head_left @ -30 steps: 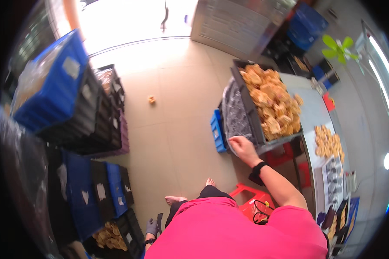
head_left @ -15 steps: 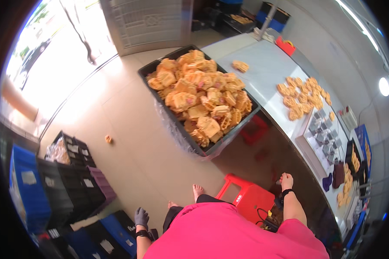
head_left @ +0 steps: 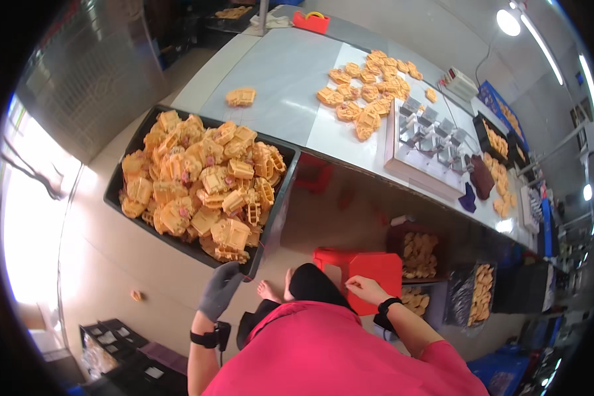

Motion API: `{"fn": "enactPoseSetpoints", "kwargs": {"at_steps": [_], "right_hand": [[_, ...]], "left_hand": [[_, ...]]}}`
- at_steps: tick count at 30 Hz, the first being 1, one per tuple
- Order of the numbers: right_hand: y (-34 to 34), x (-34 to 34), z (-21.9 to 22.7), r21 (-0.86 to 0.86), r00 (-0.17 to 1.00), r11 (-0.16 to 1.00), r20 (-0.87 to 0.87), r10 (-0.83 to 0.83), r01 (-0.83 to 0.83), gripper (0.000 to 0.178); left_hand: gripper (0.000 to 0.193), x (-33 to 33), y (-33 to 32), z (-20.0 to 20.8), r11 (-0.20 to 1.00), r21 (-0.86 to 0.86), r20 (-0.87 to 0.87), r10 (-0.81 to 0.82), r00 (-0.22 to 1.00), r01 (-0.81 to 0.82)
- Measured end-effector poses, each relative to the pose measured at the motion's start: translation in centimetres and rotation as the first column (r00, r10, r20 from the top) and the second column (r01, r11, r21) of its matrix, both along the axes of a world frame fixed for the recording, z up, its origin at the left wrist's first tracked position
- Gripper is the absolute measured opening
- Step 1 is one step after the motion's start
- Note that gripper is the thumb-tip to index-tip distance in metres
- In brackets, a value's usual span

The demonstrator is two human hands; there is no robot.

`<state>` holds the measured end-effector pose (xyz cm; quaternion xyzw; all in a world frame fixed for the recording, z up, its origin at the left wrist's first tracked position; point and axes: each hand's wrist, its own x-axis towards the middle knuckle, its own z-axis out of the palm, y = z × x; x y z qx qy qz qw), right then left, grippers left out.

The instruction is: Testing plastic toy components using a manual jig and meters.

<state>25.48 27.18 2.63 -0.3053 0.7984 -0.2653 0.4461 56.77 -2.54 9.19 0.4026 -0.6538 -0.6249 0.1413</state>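
Observation:
A large black bin (head_left: 117, 197) stands at the left, heaped with tan moulded plastic pieces (head_left: 204, 178). My left hand (head_left: 219, 294), in a grey glove, is at its near corner, fingers stretched toward the rim and seeming to touch it. Whether the fingertips hook over the edge is hard to see. My bare right hand (head_left: 368, 290) hangs over a red plastic stool (head_left: 379, 267), fingers curled in, with nothing visible in them. Both wrists wear black bands.
On the long table (head_left: 277, 72) lie a single tan piece (head_left: 241, 97), a cluster of more (head_left: 369, 86) and a metal-topped fixture (head_left: 429, 138). Filled crates (head_left: 480, 297) stand beneath it. Dark crates (head_left: 138, 360) sit at lower left; a loose piece (head_left: 136, 295) lies on the floor.
My view has swung right, and the bin now appears nearer and further left. My left hand has come up to the bin's corner; my right hand has moved inward over the stool.

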Motion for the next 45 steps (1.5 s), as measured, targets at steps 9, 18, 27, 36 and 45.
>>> {"fn": "enactPoseSetpoints", "kwargs": {"at_steps": [9,18,27,36,45], "right_hand": [[8.8,-4.2,-7.7,0.360,0.991,0.923,-0.045,-0.129,0.137,0.031],[0.5,-20.3,-2.0,0.238,0.905,0.930,0.258,-0.339,0.281,0.030],[-13.2,-35.6,17.9,-0.106,0.870,0.969,0.471,-0.150,0.224,0.035],[-18.5,-52.8,26.2,-0.603,0.711,0.536,0.075,-0.699,0.591,0.035],[-21.9,-74.1,23.8,-0.384,0.407,0.868,-0.772,-0.488,0.314,0.047]], "left_hand": [[0.043,-17.2,-2.7,3.7,0.881,-0.178,0.046,-0.438,0.898,0.439],[0.049,-32.4,-5.9,3.5,0.764,-0.174,0.330,-0.549,0.768,0.621],[0.054,-41.5,-13.0,4.6,0.843,-0.325,0.364,-0.308,0.879,0.430],[0.055,-56.2,-30.8,1.7,0.796,-0.555,0.232,-0.130,0.964,0.241],[0.066,-67.5,-44.2,-2.5,0.697,-0.550,0.617,-0.032,0.786,0.460]]}}
